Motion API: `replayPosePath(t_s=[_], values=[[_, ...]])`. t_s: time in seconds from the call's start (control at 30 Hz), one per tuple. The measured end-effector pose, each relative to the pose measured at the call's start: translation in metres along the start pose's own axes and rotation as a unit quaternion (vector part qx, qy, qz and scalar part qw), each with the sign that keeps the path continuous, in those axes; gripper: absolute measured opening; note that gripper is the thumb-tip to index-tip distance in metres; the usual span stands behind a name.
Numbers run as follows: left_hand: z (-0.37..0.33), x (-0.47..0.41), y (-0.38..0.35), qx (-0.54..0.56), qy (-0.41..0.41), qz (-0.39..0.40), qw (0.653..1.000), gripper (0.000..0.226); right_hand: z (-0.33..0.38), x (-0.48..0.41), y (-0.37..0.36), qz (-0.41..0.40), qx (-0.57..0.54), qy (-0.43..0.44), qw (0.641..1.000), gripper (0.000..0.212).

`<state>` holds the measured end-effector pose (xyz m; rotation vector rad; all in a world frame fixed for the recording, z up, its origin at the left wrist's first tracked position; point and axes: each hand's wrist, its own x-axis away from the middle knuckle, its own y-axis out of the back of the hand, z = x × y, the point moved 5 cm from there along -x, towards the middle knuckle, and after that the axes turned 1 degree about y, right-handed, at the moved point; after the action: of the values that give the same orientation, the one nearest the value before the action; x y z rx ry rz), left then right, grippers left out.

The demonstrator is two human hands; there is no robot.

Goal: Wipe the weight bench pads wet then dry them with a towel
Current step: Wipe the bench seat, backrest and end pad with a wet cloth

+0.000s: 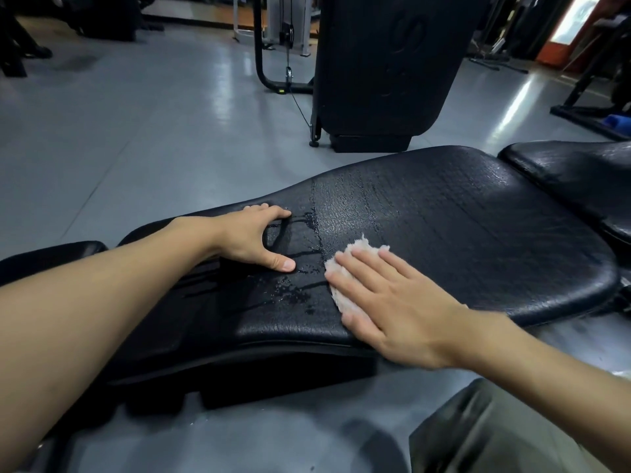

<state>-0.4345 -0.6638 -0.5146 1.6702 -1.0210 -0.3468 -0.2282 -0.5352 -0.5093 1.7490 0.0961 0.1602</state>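
Cloth (362,248) is mostly hidden under the right hand (386,302); I only see a fringe past the fingertips and on the thumb side. Left hand (249,238): outer fingers drop over the far edge of the back pad (461,233), so I can't tell if they grip. The second pad (573,172) beyond the right hand is cut off by the frame edge. The trouser leg (495,431) below the right wrist is blurred.
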Motion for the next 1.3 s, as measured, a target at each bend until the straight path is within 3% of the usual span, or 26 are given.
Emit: replayPosePath(t_s=[0.23,0.33,0.47,0.6,0.77,0.93,1.1,1.3], values=[[0.005,-0.003,0.001,-0.004,-0.01,0.005,1.0,0.121,0.003,0.018,-0.004,0.017,-0.011,0.013,1.0,0.06],[0.017,-0.001,0.006,-0.01,-0.012,0.021,1.0,0.136,-0.006,-0.009,-0.002,0.035,-0.024,0.006,0.999,0.066],[0.03,0.005,-0.001,-0.028,0.01,0.053,0.998,0.129,-0.024,-0.063,-0.002,0.041,-0.034,-0.015,0.998,0.076],[0.025,0.005,-0.003,-0.023,0.009,0.036,0.999,0.121,-0.05,-0.125,-0.006,0.055,-0.045,-0.036,0.997,0.061],[0.024,0.001,-0.002,-0.03,0.005,0.036,0.999,0.12,-0.083,-0.202,-0.007,0.041,-0.056,-0.068,0.995,0.057],[0.026,-0.002,-0.004,-0.022,-0.001,0.031,0.999,0.119,-0.098,-0.249,-0.012,0.081,-0.046,-0.109,0.99,0.057],[0.026,0.0,-0.004,-0.009,0.003,0.033,0.999,0.12,-0.091,-0.24,-0.013,0.061,-0.046,-0.112,0.991,0.057],[0.027,0.002,-0.003,-0.001,0.011,0.032,0.999,0.12,-0.046,-0.172,-0.005,0.022,-0.056,-0.054,0.997,0.059]])
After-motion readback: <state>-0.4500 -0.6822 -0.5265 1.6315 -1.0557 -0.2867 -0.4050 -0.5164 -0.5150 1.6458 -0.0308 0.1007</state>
